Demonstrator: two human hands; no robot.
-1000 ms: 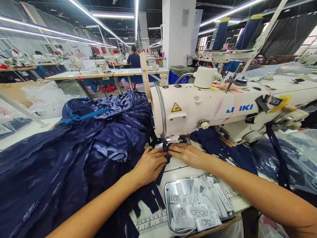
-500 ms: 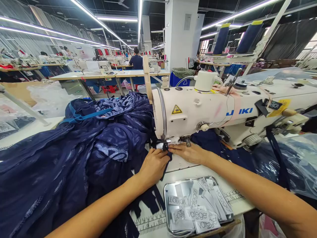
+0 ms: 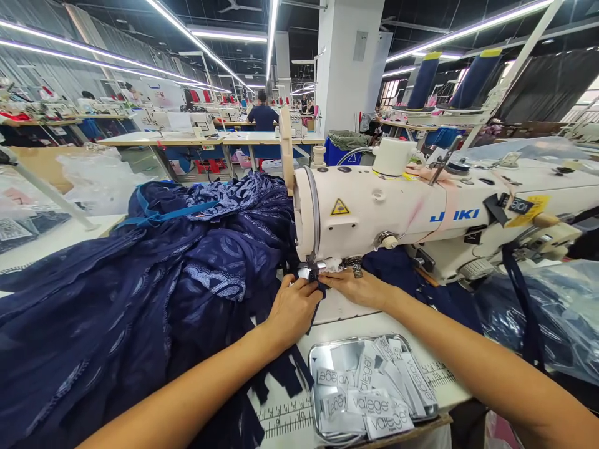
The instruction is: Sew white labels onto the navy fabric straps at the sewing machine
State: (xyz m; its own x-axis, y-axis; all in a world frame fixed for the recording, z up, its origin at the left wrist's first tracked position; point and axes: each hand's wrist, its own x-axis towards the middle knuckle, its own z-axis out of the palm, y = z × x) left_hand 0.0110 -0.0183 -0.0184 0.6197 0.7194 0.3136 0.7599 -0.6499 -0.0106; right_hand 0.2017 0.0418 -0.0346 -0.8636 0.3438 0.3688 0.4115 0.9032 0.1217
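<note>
A white sewing machine [image 3: 365,206] reaches in from the right, its needle area low at the left end. Just left of the presser foot [image 3: 306,273], my left hand [image 3: 294,308] has its fingers bent down on dark navy fabric [image 3: 243,255]. My right hand [image 3: 353,287] lies on the other side of the foot, fingers stretched forward under the machine head, tips on the cloth edge. Navy lace-patterned fabric is heaped over the left side. A metal tray [image 3: 314,380] of white printed labels [image 3: 372,404] sits below my hands.
Dark fabric in clear plastic [image 3: 561,312] lies at the right. Two navy thread cones [image 3: 423,81] stand above the machine. A blue bin [image 3: 337,153] is behind it. Further back, a person in a dark top [image 3: 262,116] sits among other sewing tables.
The whole view has shifted slightly, with the machine a little further right in the frame. Both hands stay beside the presser foot with hardly any movement.
</note>
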